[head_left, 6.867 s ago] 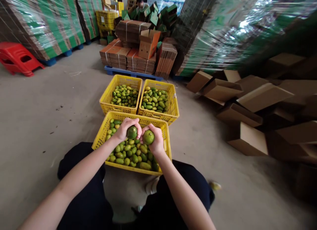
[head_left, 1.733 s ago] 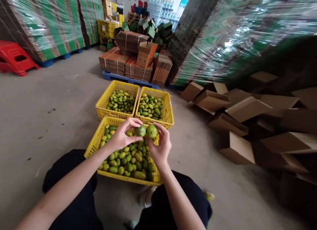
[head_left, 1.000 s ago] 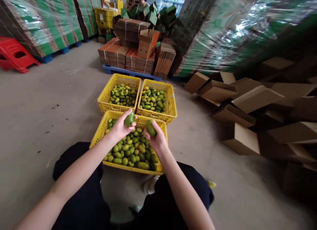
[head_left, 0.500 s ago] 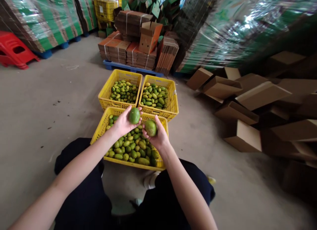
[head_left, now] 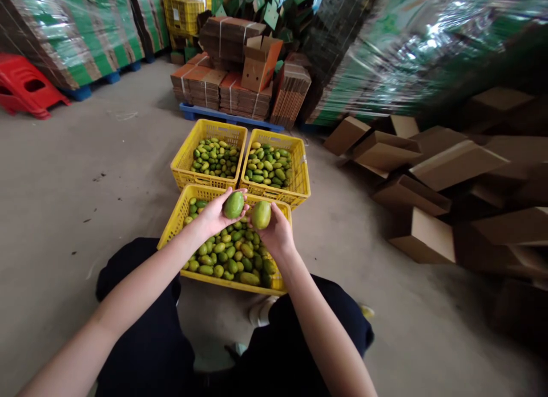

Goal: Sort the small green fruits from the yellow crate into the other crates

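My left hand (head_left: 216, 214) is closed around a smooth green oval fruit (head_left: 233, 205), palm turned up. Close beside it, my right hand (head_left: 278, 231) grips a second oval fruit (head_left: 261, 215), more yellow-green in tone. The two fruits are apart by a small gap. Both are held above the near yellow crate (head_left: 205, 278), which is filled with similar green and yellowish fruits (head_left: 231, 252). My forearms and hands hide part of that crate's contents.
Behind the near crate stand two more yellow crates, one left (head_left: 182, 160) and one right (head_left: 302, 180), both holding fruits. Flattened cartons (head_left: 205, 80) lie stacked on a blue pallet (head_left: 214, 114). Open cardboard boxes (head_left: 432, 237) are heaped at right; a red stool (head_left: 34, 89) is at far left.
The fruit in my right hand has turned and shows a lighter, yellower side. My left hand and its fruit have shifted slightly down, and that fruit has turned a little.
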{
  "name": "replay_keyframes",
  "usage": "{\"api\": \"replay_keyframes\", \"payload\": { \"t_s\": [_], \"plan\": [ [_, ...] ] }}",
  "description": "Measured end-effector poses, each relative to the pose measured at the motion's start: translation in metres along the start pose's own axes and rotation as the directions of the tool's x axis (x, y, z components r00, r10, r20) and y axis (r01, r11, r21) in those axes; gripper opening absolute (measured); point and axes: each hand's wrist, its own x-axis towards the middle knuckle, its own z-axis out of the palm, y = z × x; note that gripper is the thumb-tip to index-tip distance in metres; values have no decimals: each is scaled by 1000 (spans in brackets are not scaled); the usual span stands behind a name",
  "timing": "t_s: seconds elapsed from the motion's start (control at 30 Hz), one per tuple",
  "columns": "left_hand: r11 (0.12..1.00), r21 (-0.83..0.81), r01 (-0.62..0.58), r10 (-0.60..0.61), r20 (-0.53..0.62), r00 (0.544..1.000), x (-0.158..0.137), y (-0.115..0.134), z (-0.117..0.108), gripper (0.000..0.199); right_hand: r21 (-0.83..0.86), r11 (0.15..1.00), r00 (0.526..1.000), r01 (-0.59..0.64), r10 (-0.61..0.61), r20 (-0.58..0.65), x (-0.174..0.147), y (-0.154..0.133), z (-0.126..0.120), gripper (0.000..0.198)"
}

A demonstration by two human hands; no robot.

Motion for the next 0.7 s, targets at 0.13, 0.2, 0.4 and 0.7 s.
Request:
{"api": "replay_keyframes", "payload": {
  "t_s": [0.13,0.2,0.4,0.7],
  "plan": [
    [1000,5,27,-27,15,1000,-4,2,3,17,-32,999,991,-21,25,131,-8,-6,4,28],
    [999,33,20,-22,57,998,-7,4,3,14,-61,998,988,14,-5,153,-11,-7,6,33],
    [996,-17,91,-90,86,992,-8,8,0,29,-26,999,986,-29,33,163,-11,-8,6,29],
    [977,-123,176,-189,-107,976,-4,4,0,36,17,990,977,-139,134,163,-5,-10,0,23]
  ]
}}
